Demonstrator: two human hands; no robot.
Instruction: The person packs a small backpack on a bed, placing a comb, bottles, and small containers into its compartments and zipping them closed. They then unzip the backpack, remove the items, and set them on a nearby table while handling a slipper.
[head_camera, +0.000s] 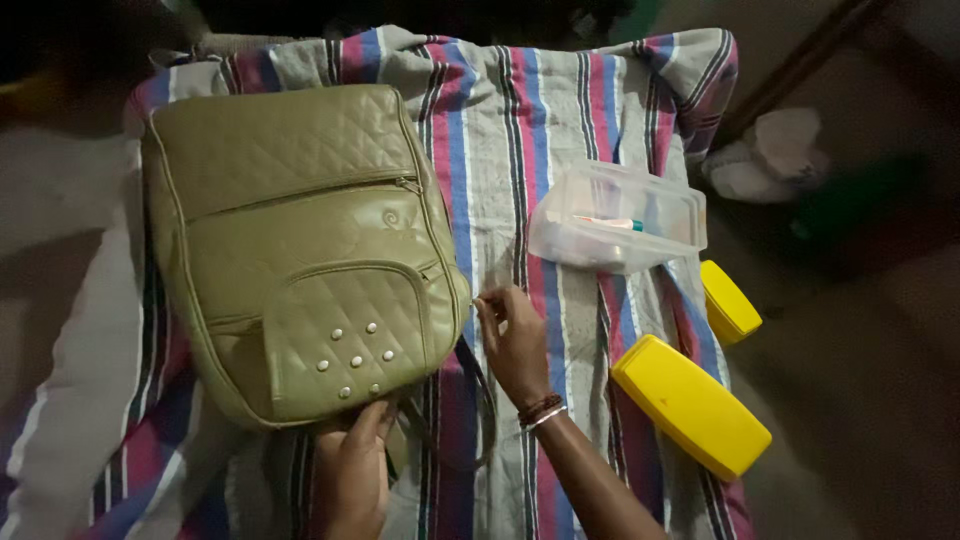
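A striped cloth (590, 110) in grey, pink, blue and white covers the surface, and on its left half lies a large olive-green quilted faux-leather backpack (300, 250), front face up. Its long axis runs away from the person, with the studded front pocket at the near end and the top at the far end. The side seam with the zip track faces right, toward the middle of the cloth.

The right hand (515, 345) sits just beside that right edge, about level with the studded pocket. Its thumb and forefinger are pinched together on something small at the seam, which looks like the zip pull, though it is too small to make out for sure. The backpack therefore lies directly left of this grip, and the zip line runs away from the fingers along the bag's length.

The left hand (355, 465) is at the near end of the backpack, its fingers curled onto the bottom edge and the dark strap there, pressing rather than clasping. Both hands touch the bag, but only the right is on the seam.

To the right, well apart from the hands, stand a clear plastic lidded box (615, 215) and two yellow plastic containers: the larger (690, 405) nearer, the smaller (728, 300) beyond it.
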